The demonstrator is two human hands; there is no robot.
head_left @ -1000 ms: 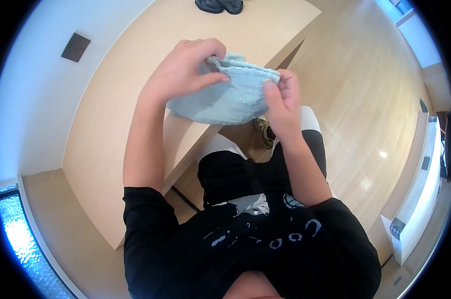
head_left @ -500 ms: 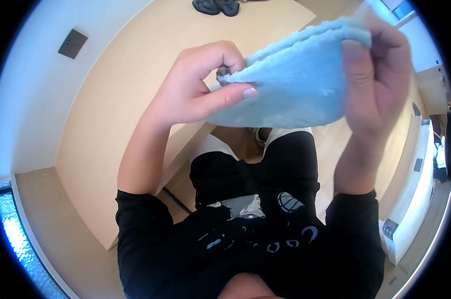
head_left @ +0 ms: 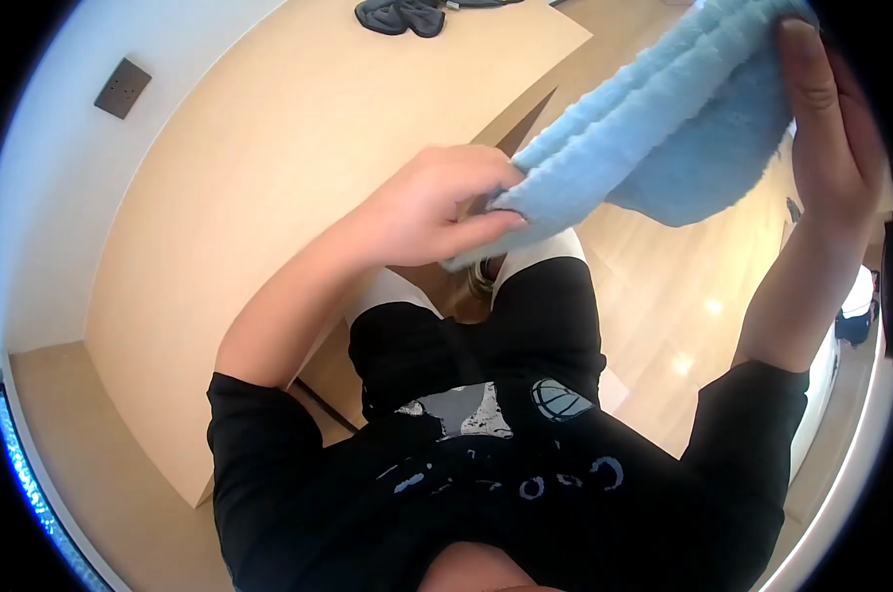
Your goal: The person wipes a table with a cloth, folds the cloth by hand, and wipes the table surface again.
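Note:
A light blue, fluffy, folded cloth [head_left: 614, 148] is stretched on a slant between my two hands, above my lap. Its lower left corner is pinched by my left hand [head_left: 446, 202], thumb in front and fingers curled behind. At the upper right, my right hand [head_left: 836, 128] grips the other end with the thumb pressed on the near side. The cloth shows two thick parallel edges along its top and a rounded flap hanging below. Part of its upper end is cut off by the frame's edge.
A pale wooden table [head_left: 269, 178] lies to the left, with a dark grey padded item [head_left: 400, 16] at its far end. On the white wall is a dark socket plate [head_left: 123, 88]. Wooden flooring [head_left: 663, 296] shows to the right of my legs.
My right hand has moved up and to the right, pulling the cloth longer and more slanted. My left hand has shifted slightly right and down, still gripping its corner.

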